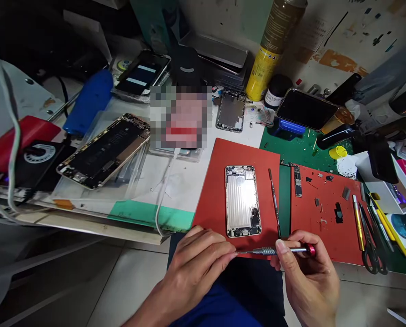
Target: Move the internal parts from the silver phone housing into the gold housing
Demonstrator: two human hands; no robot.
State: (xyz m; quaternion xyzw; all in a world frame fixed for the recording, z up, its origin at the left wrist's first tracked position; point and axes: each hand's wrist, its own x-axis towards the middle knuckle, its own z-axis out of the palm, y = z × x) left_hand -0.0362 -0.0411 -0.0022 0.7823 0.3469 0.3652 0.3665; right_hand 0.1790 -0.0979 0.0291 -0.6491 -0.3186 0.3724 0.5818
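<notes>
A silver screwdriver [269,250] with a red end cap lies level across the front edge of the red mat. My right hand [307,274] is closed around its handle with thumb and fingers. At the thin tip, the fingers of my left hand [203,256] are pinched together; whether they also hold something tiny there is hidden. Just beyond both hands, an opened phone housing [242,200] lies flat on the red mat [206,195], its bare metal inside facing up. To its right rests a thin metal spudger [273,195], its lower end close to my right hand.
A second red mat [312,231] bears small phone parts, with scissors [371,254] and a yellow-handled tool [358,222] at its right. Opened phones [103,150] lie at left and back. A yellow spray can [262,75] stands behind. A white cable [162,195] hangs over the table edge.
</notes>
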